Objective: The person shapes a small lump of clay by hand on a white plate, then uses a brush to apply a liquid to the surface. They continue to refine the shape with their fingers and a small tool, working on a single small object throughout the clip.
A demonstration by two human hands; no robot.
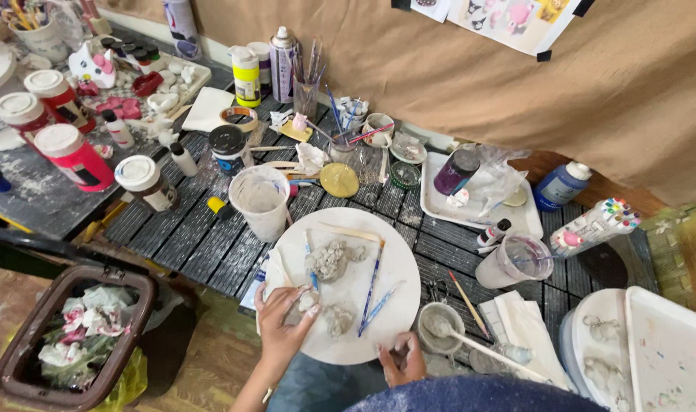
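A round white board (397,267) lies on the dark slatted table, with a grey clay lump (329,258) in its middle and a smaller clay lump (337,319) near its front edge. Thin blue-handled tools (372,284) lie across the board. My left hand (281,324) rests on the board's left front edge, fingers pressing a small bit of clay. My right hand (401,359) sits at the board's front rim, fingers curled around a small grey piece of clay.
A white cup (261,200) stands behind the board, and a small bowl with a stick (439,326) to its right. Paint jars, bottles, brushes, a marker set (596,226) and a white tray (439,200) crowd the table. A brown waste bin (73,337) sits at left.
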